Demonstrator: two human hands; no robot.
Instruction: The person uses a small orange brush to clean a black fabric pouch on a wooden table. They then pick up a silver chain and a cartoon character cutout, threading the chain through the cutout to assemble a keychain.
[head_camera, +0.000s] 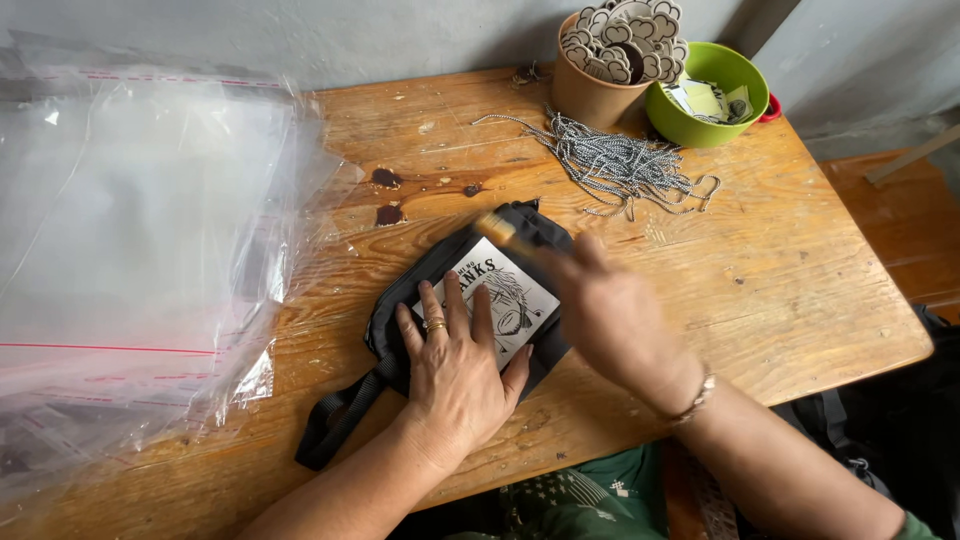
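Note:
A small black fabric bag (532, 228) with a white printed panel (500, 290) lies flat on the wooden table (780, 270). My left hand (455, 355), a ring on one finger, presses flat on the bag's near end, fingers spread over the panel. My right hand (610, 310), wearing a bracelet, hovers over the bag's right side and is blurred. It pinches a small tan object (497, 229) near the bag's far corner. The bag's black strap (335, 420) trails toward the table's near edge.
A stack of clear plastic sleeves (140, 250) covers the table's left side. At the back stand a brown paper cup (590, 90) full of cut-out tags and a green bowl (700, 125) of small pieces. Loose ball chains (620, 165) lie before them.

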